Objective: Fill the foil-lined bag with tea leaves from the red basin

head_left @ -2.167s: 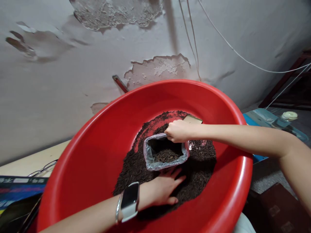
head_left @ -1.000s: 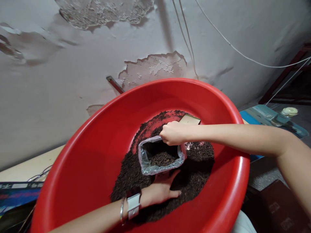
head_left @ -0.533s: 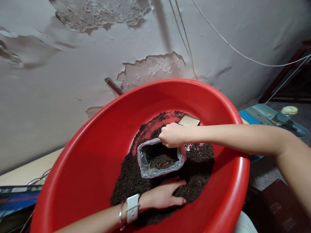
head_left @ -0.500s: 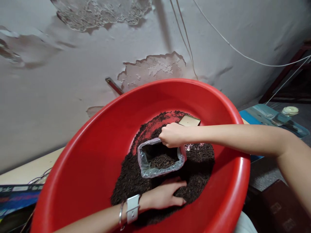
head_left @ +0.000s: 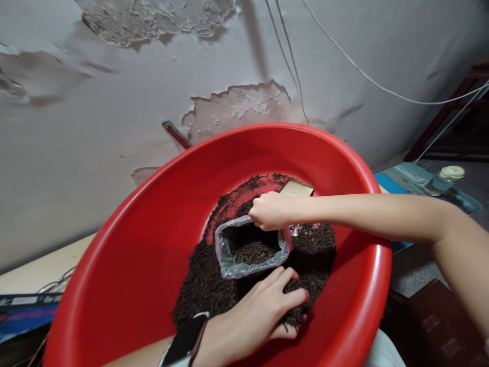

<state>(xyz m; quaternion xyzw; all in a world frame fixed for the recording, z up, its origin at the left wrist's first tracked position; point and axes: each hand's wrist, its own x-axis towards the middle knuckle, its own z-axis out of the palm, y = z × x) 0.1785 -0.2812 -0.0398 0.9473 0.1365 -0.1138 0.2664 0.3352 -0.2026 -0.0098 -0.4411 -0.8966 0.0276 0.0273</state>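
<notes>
A big red plastic basin [head_left: 145, 239] holds a heap of dark loose tea leaves [head_left: 202, 285]. In the middle of the heap stands a silvery foil bag [head_left: 229, 262], mouth open and partly filled with leaves. My right hand [head_left: 269, 211] grips the bag's far rim, fingers closed. Just in front of the bag, my left hand [head_left: 263, 308] curls palm down around a clump of leaves at the near side of the heap; a watch [head_left: 183, 341] is on that wrist.
A small tan card [head_left: 296, 188] lies in the basin behind my right hand. A peeling wall with white cables [head_left: 344, 56] is behind. A bottle [head_left: 445, 178] on a blue surface is at right; glasses and printed boxes [head_left: 23, 308] lie at left.
My left hand has turned and curled, pulling leaves together in front of the bag; earlier it lay flatter in the heap. My right hand and the bag have stayed put.
</notes>
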